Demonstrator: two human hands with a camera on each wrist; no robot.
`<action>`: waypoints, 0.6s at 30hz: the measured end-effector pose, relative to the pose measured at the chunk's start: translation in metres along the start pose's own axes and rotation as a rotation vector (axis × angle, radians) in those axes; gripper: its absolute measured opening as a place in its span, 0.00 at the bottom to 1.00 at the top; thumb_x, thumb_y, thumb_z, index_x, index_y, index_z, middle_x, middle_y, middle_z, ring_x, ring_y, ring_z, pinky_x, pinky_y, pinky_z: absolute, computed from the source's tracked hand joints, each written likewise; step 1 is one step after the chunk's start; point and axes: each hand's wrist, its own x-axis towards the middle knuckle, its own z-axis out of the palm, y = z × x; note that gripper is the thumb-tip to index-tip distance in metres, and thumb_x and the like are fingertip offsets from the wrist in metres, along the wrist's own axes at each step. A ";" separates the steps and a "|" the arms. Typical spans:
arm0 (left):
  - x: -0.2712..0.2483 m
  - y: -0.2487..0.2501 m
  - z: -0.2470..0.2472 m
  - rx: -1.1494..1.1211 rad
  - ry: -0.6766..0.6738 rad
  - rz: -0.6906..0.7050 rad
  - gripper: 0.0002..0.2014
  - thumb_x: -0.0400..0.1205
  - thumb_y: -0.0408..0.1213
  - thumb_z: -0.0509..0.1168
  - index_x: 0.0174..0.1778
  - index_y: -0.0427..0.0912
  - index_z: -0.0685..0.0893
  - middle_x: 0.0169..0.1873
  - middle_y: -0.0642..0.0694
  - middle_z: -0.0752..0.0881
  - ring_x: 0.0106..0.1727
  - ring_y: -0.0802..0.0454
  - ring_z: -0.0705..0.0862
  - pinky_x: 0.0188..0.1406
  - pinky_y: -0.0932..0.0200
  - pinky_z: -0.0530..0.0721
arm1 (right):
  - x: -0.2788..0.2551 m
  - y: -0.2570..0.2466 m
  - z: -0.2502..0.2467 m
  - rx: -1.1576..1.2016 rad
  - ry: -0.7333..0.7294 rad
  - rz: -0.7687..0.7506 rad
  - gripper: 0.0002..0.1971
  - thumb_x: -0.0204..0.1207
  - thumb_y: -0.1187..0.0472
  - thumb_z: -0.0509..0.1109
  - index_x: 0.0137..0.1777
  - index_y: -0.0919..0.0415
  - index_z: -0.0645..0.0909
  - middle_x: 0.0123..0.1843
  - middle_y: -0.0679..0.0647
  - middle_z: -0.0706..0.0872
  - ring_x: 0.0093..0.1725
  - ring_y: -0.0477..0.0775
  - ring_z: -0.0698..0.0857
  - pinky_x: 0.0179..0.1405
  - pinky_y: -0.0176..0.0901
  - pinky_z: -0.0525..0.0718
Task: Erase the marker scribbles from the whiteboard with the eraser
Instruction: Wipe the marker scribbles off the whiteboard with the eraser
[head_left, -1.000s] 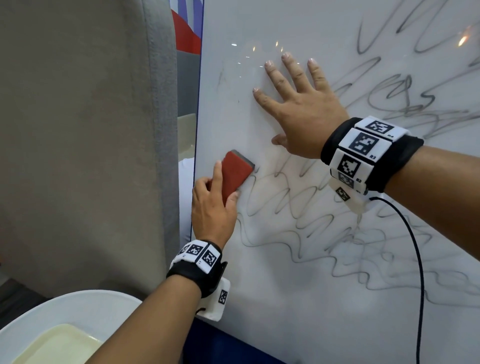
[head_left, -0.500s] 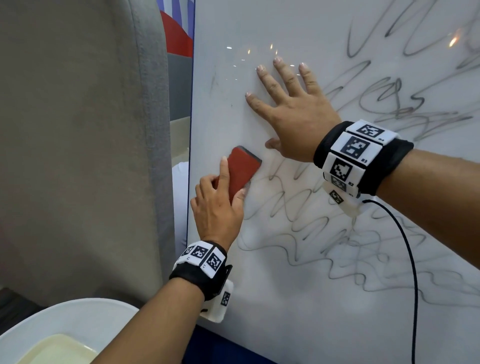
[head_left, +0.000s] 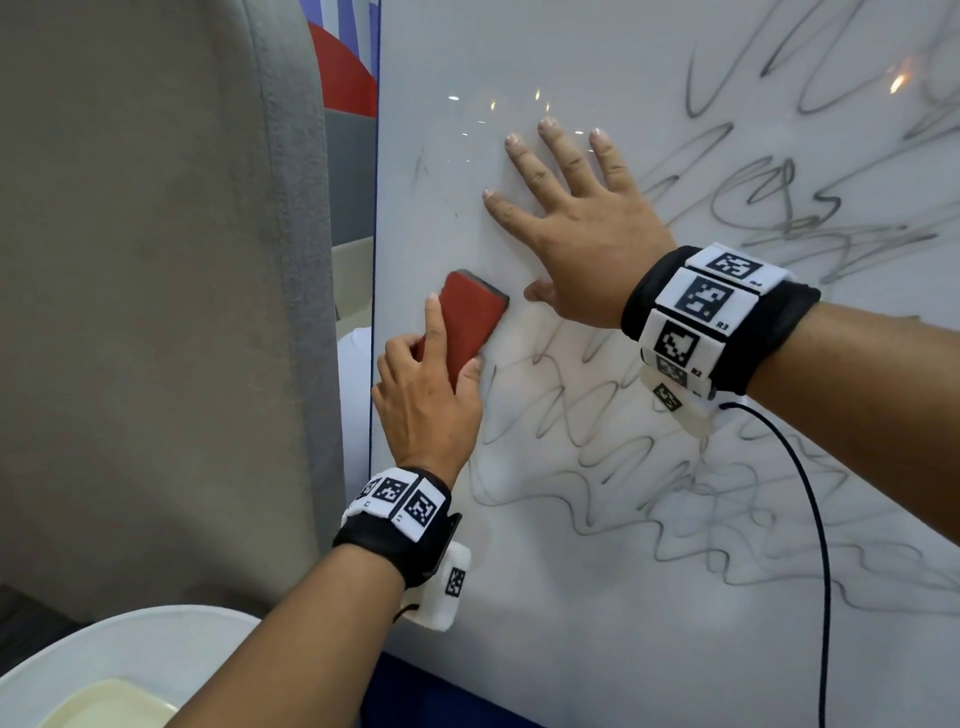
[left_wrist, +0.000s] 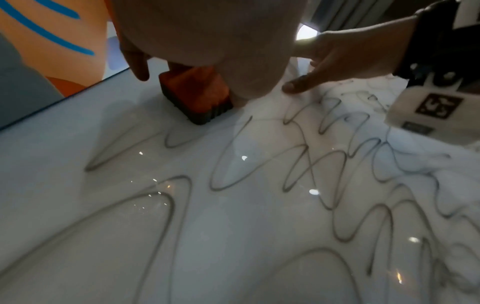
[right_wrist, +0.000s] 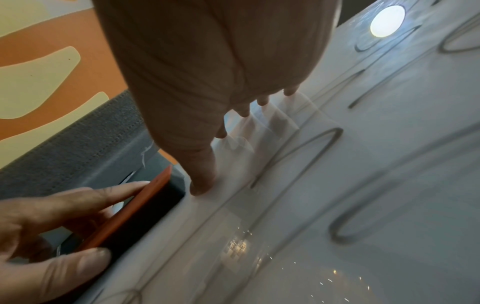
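The white whiteboard stands upright, with grey marker scribbles across its middle and right side. My left hand grips the red eraser near the board's left edge and presses its dark felt face onto the surface, index finger along its back. In the left wrist view the eraser sits just above the nearest scribble loops. My right hand lies flat on the board with spread fingers, its thumb close to the eraser's upper corner. The right wrist view shows the eraser edge-on beside that thumb.
A grey padded panel stands just left of the board's edge. A white round surface with a cream tray lies at the lower left. A black cable hangs from my right wrist across the board.
My left hand has slid the eraser a little upward on the board, closer to my right thumb. The right hand stays flat in the same place.
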 end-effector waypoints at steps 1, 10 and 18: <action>-0.003 0.001 0.000 0.007 0.004 0.016 0.37 0.81 0.51 0.66 0.86 0.53 0.58 0.56 0.41 0.74 0.57 0.42 0.75 0.54 0.41 0.78 | 0.000 0.000 0.000 0.000 -0.002 0.000 0.49 0.74 0.39 0.73 0.87 0.51 0.49 0.89 0.63 0.40 0.86 0.69 0.39 0.83 0.72 0.43; 0.003 -0.002 -0.003 0.000 -0.002 -0.005 0.38 0.81 0.51 0.66 0.86 0.55 0.58 0.57 0.41 0.74 0.58 0.42 0.75 0.54 0.40 0.78 | -0.001 0.000 -0.002 0.005 -0.010 -0.004 0.48 0.75 0.39 0.73 0.87 0.50 0.49 0.89 0.62 0.40 0.87 0.68 0.39 0.83 0.72 0.43; -0.012 -0.016 -0.006 0.133 -0.029 0.268 0.40 0.77 0.46 0.73 0.83 0.57 0.60 0.56 0.42 0.77 0.54 0.42 0.77 0.50 0.41 0.79 | -0.001 -0.002 -0.007 0.011 -0.034 -0.002 0.48 0.75 0.40 0.73 0.87 0.50 0.49 0.88 0.63 0.40 0.86 0.69 0.38 0.83 0.72 0.43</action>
